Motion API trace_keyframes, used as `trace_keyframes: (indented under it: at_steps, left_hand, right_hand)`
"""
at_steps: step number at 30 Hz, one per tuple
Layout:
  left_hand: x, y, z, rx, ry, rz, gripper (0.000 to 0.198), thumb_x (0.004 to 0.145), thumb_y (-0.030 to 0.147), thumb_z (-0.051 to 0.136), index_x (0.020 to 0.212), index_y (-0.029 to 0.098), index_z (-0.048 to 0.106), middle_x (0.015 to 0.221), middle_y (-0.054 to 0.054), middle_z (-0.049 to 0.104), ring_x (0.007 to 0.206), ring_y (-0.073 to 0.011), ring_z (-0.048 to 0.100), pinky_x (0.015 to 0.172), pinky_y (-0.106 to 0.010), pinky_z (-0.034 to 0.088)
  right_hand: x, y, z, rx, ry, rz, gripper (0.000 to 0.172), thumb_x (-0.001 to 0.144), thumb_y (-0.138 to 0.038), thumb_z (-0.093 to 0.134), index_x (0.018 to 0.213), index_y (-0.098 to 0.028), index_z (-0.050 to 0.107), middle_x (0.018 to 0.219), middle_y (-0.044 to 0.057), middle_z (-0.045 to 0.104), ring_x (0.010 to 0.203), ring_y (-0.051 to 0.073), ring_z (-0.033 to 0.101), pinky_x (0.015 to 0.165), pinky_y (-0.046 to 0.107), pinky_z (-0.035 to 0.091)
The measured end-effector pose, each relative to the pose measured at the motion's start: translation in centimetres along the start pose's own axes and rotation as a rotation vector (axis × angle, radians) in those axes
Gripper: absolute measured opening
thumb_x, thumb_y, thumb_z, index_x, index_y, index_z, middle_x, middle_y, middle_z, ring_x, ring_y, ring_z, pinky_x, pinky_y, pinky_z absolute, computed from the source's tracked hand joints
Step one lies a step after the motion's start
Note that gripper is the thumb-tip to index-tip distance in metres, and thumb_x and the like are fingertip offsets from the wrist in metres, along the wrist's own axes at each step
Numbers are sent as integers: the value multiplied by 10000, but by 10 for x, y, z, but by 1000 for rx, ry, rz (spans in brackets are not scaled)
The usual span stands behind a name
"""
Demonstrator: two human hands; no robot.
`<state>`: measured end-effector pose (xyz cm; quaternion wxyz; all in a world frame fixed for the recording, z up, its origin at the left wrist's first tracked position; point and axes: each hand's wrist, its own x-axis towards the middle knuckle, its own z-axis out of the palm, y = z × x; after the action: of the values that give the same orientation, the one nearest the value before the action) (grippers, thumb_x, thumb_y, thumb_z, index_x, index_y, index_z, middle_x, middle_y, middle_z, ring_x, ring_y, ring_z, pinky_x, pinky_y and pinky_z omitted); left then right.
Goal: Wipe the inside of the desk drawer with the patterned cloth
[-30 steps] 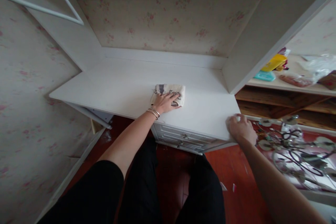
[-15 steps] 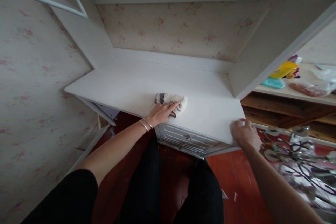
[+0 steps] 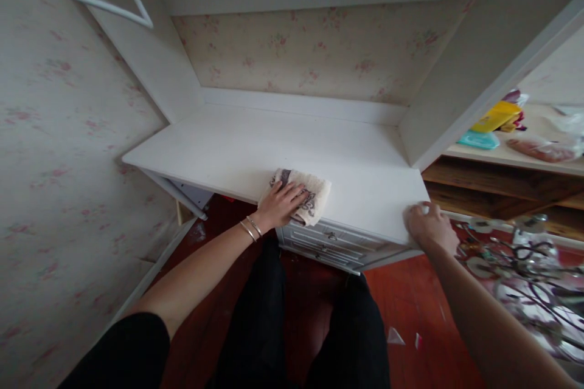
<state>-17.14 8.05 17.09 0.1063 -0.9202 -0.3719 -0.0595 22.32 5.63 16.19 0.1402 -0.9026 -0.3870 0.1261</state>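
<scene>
My left hand [image 3: 281,203] lies over a folded cream cloth [image 3: 322,191] with a dark pattern, pressing it at the front edge of a white desk [image 3: 241,140]. Its fingers rest along the top of the cloth, and two thin bracelets circle the wrist. At the desk's right end, my right hand [image 3: 433,228] is curled over the edge. A small patch of white shows between its thumb and fingers. The undersides of both hands are hidden.
White drawers [image 3: 331,249] with metal knobs sit below the desktop. Upright panels [image 3: 483,73] flank it. At right, a shelf [image 3: 506,152] holds bags and a turquoise item [image 3: 479,140], above a tangle of metal fittings [image 3: 524,261]. Scraps [image 3: 395,337] lie on the red floor.
My left hand and the cloth have come slightly toward me, and the cloth now reaches over the front edge. The right hand keeps its place on the desk's edge.
</scene>
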Motion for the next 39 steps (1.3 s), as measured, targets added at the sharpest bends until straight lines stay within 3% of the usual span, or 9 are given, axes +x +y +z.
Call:
trace_keyframes:
  at_steps: [6,10,13,18,22,29,32,37,39]
  left_hand:
    - [-10,-3,-6,-21,82,92,547,843,166,501,1385,188,430,1420,-96,479,1315,-253,414,1110,-472,286]
    - [-5,-13,-13,-40,222,19,433,846,153,506,1277,187,521,1254,-96,578,1183,-214,524,1081,-410,364]
    - [3,-15,-14,-7,304,-20,434,849,140,483,1281,173,512,1222,-95,589,1210,-227,505,1124,-433,313]
    - [5,-2,4,-18,247,36,586,828,150,471,1407,156,378,1371,-104,518,1309,-231,429,1138,-431,285]
    - [3,6,20,-12,193,10,605,828,184,493,1418,165,361,1387,-114,507,1317,-258,423,1128,-473,276]
    - [16,5,12,-110,209,-165,494,838,266,551,1323,203,480,1283,-98,577,1210,-235,523,1049,-399,384]
    - [18,3,14,-127,211,-146,499,846,247,528,1341,213,473,1374,-76,528,1315,-225,434,1102,-408,331]
    - [22,-5,16,-90,149,5,597,814,200,521,1400,203,407,1481,-61,416,1412,-237,291,1191,-539,67]
    - [28,-9,16,-84,130,59,634,789,168,523,1410,184,394,1506,-72,372,1424,-232,263,1197,-531,46]
  right_hand:
    - [1,2,1,4,-1,-1,591,902,-544,277,1386,-251,449,1358,224,480,1182,439,518,886,604,427]
    - [0,3,2,3,9,-9,582,908,-519,262,1383,-239,447,1352,215,489,1177,428,524,895,584,432]
    - [0,3,2,-12,12,1,585,908,-519,250,1386,-241,441,1355,217,486,1169,427,528,892,580,433]
    - [0,2,1,-16,12,4,588,910,-530,238,1390,-255,435,1353,206,483,1159,407,534,894,576,429]
    - [-1,2,1,-5,11,-10,598,906,-547,248,1388,-250,439,1340,204,489,1134,392,546,902,569,428]
    - [2,6,2,2,12,-16,600,906,-535,240,1384,-235,444,1324,215,486,1126,403,543,901,583,426]
    - [2,5,2,5,14,-19,595,906,-530,243,1380,-233,448,1323,210,485,1137,409,535,906,583,422]
    - [2,4,2,22,10,-16,578,905,-523,257,1373,-248,454,1326,210,491,1143,414,531,901,581,419]
    - [2,4,2,24,8,-14,570,902,-521,266,1372,-258,455,1330,208,494,1147,419,529,893,583,420]
